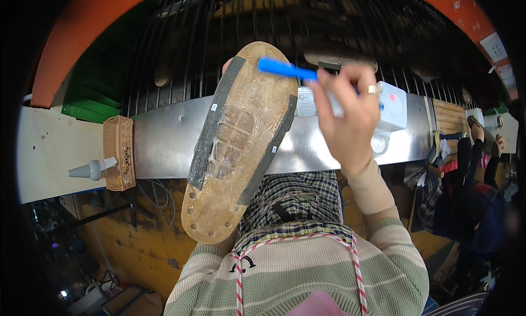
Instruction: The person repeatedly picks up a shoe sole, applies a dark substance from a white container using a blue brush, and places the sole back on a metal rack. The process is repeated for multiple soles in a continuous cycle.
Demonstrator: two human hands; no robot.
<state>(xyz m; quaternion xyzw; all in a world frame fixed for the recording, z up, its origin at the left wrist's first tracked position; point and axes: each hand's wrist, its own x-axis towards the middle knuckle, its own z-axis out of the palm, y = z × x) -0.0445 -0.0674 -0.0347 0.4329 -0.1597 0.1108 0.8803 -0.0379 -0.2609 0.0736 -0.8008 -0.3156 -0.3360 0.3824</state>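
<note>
A shoe sole is crossing the metal table's near edge in view, steel lying open alongside; grey strips are edging its tan face. Right hand is clasping a blue tool; left hand's grip is mostly hiding, unclear.

A: Sole?
B: Looking glossy, faintly speckled; its dark side strips are looking matt and rough.
A: Bench?
B: Gleaming, smooth metal. Basket at its left edge is looking like openwork plastic; white box near its far right corner, smooth plastic.
A: Blue tool?
B: Looking plastic, finish blurring.
A: Cloth?
B: Sweater is showing soft ribbed knit; plaid fabric is looking matt, woven.
</note>
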